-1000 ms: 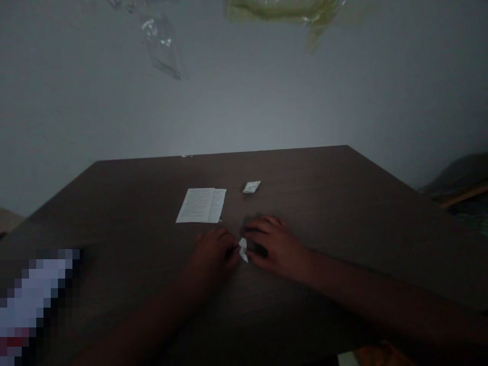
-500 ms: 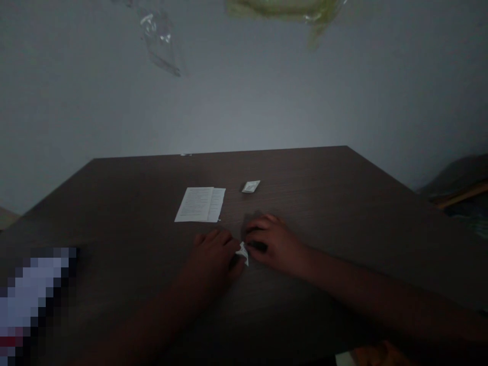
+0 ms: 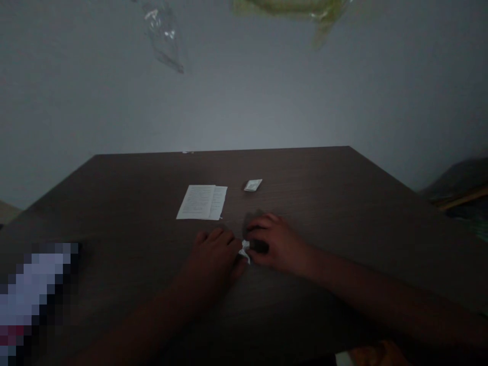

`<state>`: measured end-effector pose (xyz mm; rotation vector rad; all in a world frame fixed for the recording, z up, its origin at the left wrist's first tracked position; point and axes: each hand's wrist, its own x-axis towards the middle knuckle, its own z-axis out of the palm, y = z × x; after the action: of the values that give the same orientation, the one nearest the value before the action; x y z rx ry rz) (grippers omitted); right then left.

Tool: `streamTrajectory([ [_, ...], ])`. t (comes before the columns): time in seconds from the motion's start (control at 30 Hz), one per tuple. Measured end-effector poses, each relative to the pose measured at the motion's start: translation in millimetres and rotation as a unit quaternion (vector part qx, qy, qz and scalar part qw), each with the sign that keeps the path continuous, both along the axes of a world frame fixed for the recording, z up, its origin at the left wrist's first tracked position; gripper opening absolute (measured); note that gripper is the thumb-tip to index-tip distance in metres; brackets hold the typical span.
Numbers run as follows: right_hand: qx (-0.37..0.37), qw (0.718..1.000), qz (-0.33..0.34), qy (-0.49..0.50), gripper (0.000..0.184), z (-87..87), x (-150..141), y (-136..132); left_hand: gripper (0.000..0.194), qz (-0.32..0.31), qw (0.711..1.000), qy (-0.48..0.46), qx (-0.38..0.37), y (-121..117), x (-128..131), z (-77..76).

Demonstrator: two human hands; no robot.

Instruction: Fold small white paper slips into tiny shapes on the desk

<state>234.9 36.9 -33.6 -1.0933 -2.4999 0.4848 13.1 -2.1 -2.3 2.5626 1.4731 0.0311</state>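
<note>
At the counter (image 3: 305, 188), nearer us than the printed sheets (image 3: 202, 202), we seemed to be shaping a crumpled paper (image 3: 245, 245); our left hand (image 3: 215, 251) pinched it; our right hand (image 3: 280, 244) curled against it, its grip's closure unclear; the next move seemingly called for steadiness.

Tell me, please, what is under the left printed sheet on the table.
A second printed sheet shows as a strip along the right side of the left sheet, apparently running under it. Whatever else is beneath is covered and cannot be seen.
</note>
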Motion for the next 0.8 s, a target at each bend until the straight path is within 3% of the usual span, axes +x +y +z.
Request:
streamTrajectory([
  [0.2, -0.015, 1.0, 0.008, -0.021, 0.039, 7.3, 0.5, -3.7, 0.011, -0.006, 1.0, 0.014, 0.002, 0.0, 1.4, 0.7],
  [0.4, -0.004, 1.0, 0.011, -0.026, 0.056, 8.7, 0.8, -10.1, 0.014, -0.005, 0.999, 0.019, -0.025, -4.8, 4.1, 12.9],
  [0.5, 0.002, 1.0, 0.025, -0.006, 0.061, 6.3, 4.7, -9.3, 0.012, 0.007, 1.0, -0.001, -0.025, -4.3, 3.5, 8.3],
  [0.67, -0.011, 0.998, 0.02, 0.051, 0.024, 1.6, 13.3, 3.5, 0.013, 0.011, 0.999, -0.047, 0.005, 2.3, -3.8, -14.1],
  [0.8, 0.0, 0.999, 0.023, 0.028, 0.018, 0.7, 16.7, 11.0, 0.023, 0.012, 0.997, -0.074, -0.013, 4.7, -8.1, -17.4],
])
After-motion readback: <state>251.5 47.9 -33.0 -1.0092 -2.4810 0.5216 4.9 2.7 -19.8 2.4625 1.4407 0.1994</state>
